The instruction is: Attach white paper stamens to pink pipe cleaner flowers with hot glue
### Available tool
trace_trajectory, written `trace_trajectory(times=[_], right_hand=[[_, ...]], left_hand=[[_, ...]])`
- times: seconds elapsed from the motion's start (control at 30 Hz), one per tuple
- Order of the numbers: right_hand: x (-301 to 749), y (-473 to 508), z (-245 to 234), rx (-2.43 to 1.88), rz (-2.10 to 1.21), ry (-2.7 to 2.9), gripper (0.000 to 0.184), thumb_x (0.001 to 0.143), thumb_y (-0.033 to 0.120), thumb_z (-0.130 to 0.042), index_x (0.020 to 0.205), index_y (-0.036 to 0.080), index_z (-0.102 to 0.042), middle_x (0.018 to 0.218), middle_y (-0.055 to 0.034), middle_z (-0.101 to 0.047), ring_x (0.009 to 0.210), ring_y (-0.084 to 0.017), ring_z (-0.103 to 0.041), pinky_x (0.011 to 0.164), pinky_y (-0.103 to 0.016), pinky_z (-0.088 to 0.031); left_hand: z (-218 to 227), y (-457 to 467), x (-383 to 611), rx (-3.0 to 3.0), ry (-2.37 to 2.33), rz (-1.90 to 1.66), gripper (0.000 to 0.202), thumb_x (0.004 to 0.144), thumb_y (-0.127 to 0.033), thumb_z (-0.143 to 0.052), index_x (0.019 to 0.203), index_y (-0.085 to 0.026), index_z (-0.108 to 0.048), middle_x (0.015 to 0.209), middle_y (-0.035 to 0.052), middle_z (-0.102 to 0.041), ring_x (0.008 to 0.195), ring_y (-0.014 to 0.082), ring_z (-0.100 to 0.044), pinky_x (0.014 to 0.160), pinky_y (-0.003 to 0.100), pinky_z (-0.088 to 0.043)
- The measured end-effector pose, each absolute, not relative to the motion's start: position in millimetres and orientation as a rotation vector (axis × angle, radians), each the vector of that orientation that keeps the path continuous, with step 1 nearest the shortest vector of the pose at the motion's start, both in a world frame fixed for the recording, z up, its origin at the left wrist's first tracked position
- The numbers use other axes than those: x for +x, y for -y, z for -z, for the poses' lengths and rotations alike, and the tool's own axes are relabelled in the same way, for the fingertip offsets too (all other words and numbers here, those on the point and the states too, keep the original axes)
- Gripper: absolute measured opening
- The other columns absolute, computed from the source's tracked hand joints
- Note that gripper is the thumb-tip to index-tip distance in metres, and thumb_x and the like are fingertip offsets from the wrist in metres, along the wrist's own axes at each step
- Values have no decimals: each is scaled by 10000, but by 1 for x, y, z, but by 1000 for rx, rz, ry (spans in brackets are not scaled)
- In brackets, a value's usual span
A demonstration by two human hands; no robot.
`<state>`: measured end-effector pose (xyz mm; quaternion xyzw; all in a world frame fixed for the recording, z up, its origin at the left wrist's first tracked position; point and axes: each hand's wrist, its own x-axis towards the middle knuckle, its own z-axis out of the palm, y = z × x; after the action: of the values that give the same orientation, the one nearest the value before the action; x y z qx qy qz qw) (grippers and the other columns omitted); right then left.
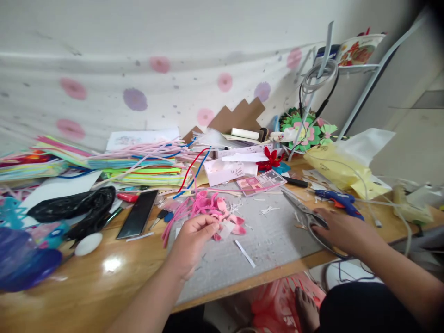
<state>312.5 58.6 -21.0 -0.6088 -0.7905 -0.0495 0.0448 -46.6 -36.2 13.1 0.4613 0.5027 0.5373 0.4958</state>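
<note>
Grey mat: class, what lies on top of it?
On the mat lie pink pipe cleaners, pinched by the left hand, a white paper strip and scissors. The right hand covers the scissor handles, so its grip is hidden.

A mat (pixel 270 236) lies mid-frame on the worktop (pixel 104 277); pipe cleaners (pixel 208 206) sit on its upper-left corner, scissors (pixel 298 206) at its right edge, a glue gun (pixel 338 200) further right.

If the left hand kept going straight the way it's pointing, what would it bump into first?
Most likely the pile of pink pipe cleaners, lying just past the left hand on the grey mat. It already pinches a pink piece. Depth is unclear, though.
</note>
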Motion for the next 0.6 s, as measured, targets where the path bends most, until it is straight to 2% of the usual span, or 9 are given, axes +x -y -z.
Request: trace_trajectory(times=[0.07, 0.13, 0.2, 0.23, 0.3, 0.33, 0.43, 0.5, 0.6], right_hand=[[300, -52, 10, -1732, 235, 2389, 305, 872, 297, -487, 1042, 118, -666, 894, -195, -703, 839, -342, -690, 722, -430, -501], [276, -37, -3, -1503, 142, 2333, 295, 889, 287, -480, 1061, 128, -658, 977, -183, -684, 901, -321, -671, 776, -444, -509], [243, -19, -14, -1159, -328, 2339, 303, 882, 319, -538, 1123, 157, -624, 1022, -128, -682, 891, -237, -671, 782, -371, -538], [226, -9, -17, -1009, -603, 2334, 360, 886, 328, -552, 1208, 166, -574, 1046, -112, -677, 901, -202, -666, 780, -327, -546], [195, 7, -19, -813, -860, 2259, 517, 843, 354, -629, 1311, 182, -493, 1088, -107, -659, 841, -166, -661, 722, -283, -555], [184, 13, -18, -771, -879, 2244, 547, 807, 357, -676, 1297, 182, -508, 1075, -106, -658, 786, -156, -654, 702, -279, -549], [170, 21, -13, -694, -733, 2279, 177, 879, 254, -582, 1013, 174, -667, 837, -63, -666, 705, -150, -619, 654, -262, -497], [177, 20, -14, -684, -638, 2337, 190, 914, 172, -490, 878, 167, -676, 752, -49, -639, 710, -152, -605, 641, -253, -466], [199, 19, -23, -687, -673, 2435, 186, 897, 113, -482, 830, 163, -649, 746, -33, -635, 697, -128, -597, 631, -224, -451]], left_hand=[[-11, 43, -51, 1109, -1253, -1321, 114, 767, -244, -661, 704, -150, -676, 699, 21, -640, 709, 152, -538, 693, 272, -393], [-8, 49, -50, 1134, -1278, -1314, 117, 775, -253, -661, 712, -156, -682, 705, 16, -639, 723, 151, -535, 704, 266, -388], [-6, 54, -43, 1162, -1288, -1300, 116, 784, -264, -659, 727, -166, -684, 709, 6, -635, 730, 148, -531, 707, 260, -385], [-5, 57, -38, 1180, -1289, -1284, 117, 787, -272, -658, 735, -170, -684, 712, 4, -635, 729, 147, -530, 703, 257, -386], [-4, 63, -28, 1224, -1291, -1234, 126, 796, -288, -651, 755, -174, -688, 729, 9, -644, 729, 153, -537, 690, 258, -394], [-3, 65, -23, 1246, -1291, -1206, 133, 801, -295, -645, 762, -175, -689, 736, 13, -650, 730, 158, -543, 685, 261, -401], [-4, 68, -14, 1268, -1266, -1151, 138, 807, -299, -634, 768, -179, -689, 744, 23, -670, 744, 177, -578, 699, 277, -433], [-5, 66, -14, 1262, -1254, -1134, 134, 811, -288, -624, 777, -177, -691, 777, 39, -696, 780, 194, -612, 746, 301, -455], [-10, 54, -21, 1286, -1320, -1141, 127, 814, -262, -605, 786, -170, -688, 819, 59, -713, 811, 205, -641, 782, 322, -473]])
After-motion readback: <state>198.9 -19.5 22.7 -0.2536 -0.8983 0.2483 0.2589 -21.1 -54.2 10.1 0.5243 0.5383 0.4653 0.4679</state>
